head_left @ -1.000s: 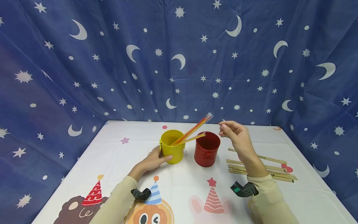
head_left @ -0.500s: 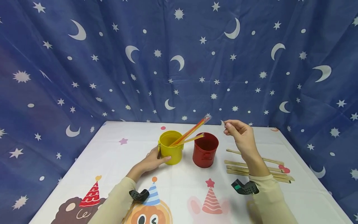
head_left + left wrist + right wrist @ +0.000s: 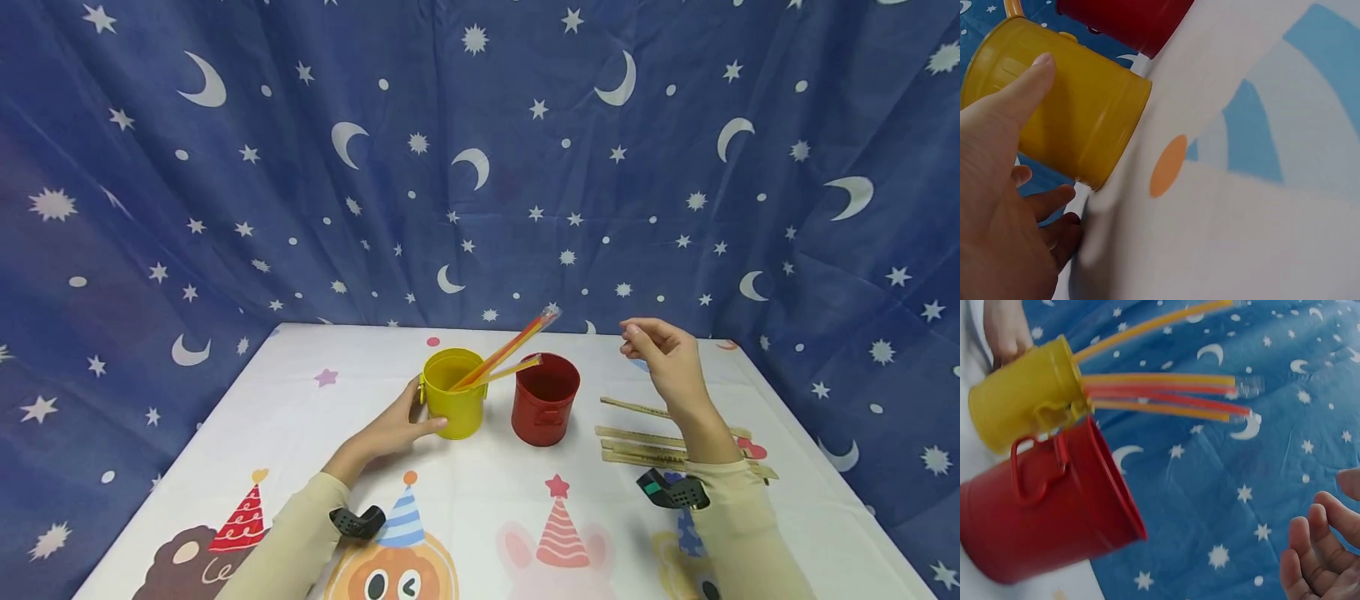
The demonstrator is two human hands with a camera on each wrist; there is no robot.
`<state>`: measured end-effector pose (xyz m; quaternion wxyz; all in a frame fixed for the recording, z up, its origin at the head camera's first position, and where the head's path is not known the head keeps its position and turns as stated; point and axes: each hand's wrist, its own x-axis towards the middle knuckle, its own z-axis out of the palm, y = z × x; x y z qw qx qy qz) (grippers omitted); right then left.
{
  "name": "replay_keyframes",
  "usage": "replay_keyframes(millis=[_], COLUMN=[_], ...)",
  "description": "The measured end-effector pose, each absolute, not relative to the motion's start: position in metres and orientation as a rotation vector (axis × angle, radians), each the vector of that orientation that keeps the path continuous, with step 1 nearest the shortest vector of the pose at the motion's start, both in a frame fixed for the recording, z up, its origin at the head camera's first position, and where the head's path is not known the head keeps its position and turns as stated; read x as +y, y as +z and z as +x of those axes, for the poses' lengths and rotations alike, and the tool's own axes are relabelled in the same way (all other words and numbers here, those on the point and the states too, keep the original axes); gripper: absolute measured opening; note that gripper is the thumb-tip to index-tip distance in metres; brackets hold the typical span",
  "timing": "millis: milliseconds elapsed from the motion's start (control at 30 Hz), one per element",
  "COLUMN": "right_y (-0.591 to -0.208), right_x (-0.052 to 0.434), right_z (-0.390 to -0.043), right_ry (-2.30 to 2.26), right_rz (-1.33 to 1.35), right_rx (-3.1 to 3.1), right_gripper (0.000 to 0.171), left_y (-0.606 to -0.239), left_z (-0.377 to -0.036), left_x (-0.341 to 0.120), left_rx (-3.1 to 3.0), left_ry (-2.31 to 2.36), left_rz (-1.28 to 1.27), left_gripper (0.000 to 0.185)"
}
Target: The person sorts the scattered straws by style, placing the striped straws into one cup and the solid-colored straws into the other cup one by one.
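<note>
A yellow cup (image 3: 454, 406) stands mid-table with several orange and yellow straws (image 3: 512, 349) leaning out of it to the right. My left hand (image 3: 407, 418) grips its left side, the thumb lying along the wall of the yellow cup (image 3: 1079, 119). Right beside it stands a red cup (image 3: 545, 400), which looks empty. My right hand (image 3: 654, 343) hovers above the table to the right of the straw tips, fingers loosely curled and holding nothing. The right wrist view shows the straws (image 3: 1166, 394), both cups and those bare fingers (image 3: 1319, 550).
Several flat wooden sticks (image 3: 637, 433) lie on the table right of the red cup, under my right forearm. The white tablecloth (image 3: 487, 500) has cartoon party prints. A blue star-and-moon curtain (image 3: 480, 167) hangs behind and at both sides.
My right hand has drifted to the right, away from the straw tips, still holding nothing. My left hand has stayed on the yellow cup.
</note>
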<state>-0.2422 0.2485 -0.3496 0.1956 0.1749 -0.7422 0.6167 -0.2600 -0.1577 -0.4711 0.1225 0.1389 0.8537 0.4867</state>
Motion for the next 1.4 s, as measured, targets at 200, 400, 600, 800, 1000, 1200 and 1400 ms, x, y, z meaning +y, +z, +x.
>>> replay_keyframes(millis=[200,400,600,800,1000,1200,1400], right_y=[-0.355,-0.368,-0.382,-0.395,-0.403,-0.415,-0.423], right_x=[0.263,0.278,0.294,0.303,0.31,0.315,0.319], right_z=[-0.245,-0.246,-0.248,-0.25,-0.254,-0.259,-0.263], right_ry=[1.696,1.495,1.434,1.421,1.337,1.297,1.29], right_rz=[0.443,0.369,0.308,0.275,0.298,0.32,0.304], right_rx=[-2.155,-2.357,-2.424,-2.461,-2.542,-2.598,-2.64], right_gripper=[0.016,0.038,0.039,0.037,0.035,0.037,0.04], left_y=[-0.465,-0.465,-0.463,-0.458,-0.449,-0.446,-0.446], left_z=[-0.249,-0.229,-0.208,-0.194,-0.187,-0.184,-0.189], left_x=[-0.17,-0.179,-0.182,-0.175,-0.156,-0.127,-0.093], left_rx=[2.616,2.74,2.842,2.838,2.761,2.647,2.618], left_ry=[1.343,1.354,1.382,1.37,1.308,1.182,1.125], left_rz=[0.396,0.384,0.461,0.576,0.741,0.77,0.799], left_gripper=[0.088,0.065,0.052,0.045,0.045,0.06,0.075])
